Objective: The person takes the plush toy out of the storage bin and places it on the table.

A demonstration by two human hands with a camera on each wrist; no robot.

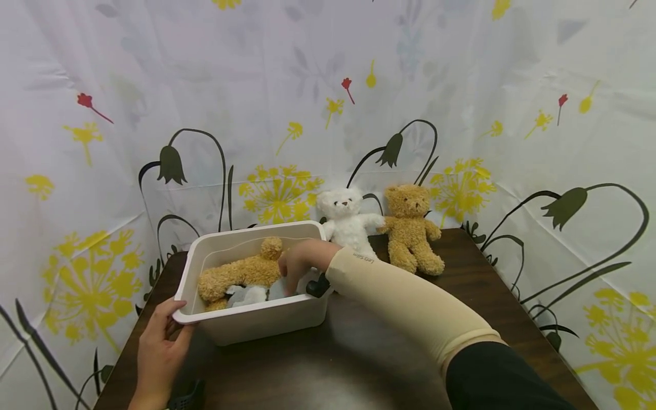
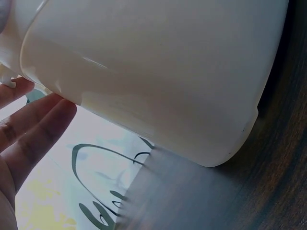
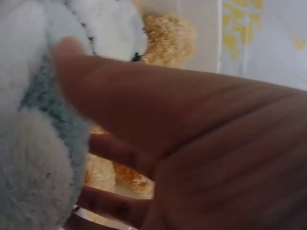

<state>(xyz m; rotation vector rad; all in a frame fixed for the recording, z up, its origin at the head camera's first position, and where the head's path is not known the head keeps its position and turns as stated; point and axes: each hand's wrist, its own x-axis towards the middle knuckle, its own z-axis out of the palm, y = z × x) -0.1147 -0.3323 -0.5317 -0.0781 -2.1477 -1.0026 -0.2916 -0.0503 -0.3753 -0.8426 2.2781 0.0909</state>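
Observation:
A white plastic bin (image 1: 266,327) stands at the left of the table with plush toys inside. My left hand (image 1: 160,341) grips its rim at the near left corner; in the left wrist view the fingers (image 2: 41,132) reach along the bin's side. Down inside the bin's right part, my right hand (image 1: 306,257) holds a grey-and-white plush toy (image 3: 50,103), thumb on one side and fingers on the other. A curly tan plush toy (image 1: 233,274) lies behind and left of it. The bin wall and my hand hide part of the grey toy.
A white teddy bear (image 1: 351,228) and a tan teddy bear (image 1: 410,233) sit side by side at the table's back, right of the bin. Behind the dark wooden table (image 1: 369,347) hangs a flower-patterned curtain (image 1: 282,68).

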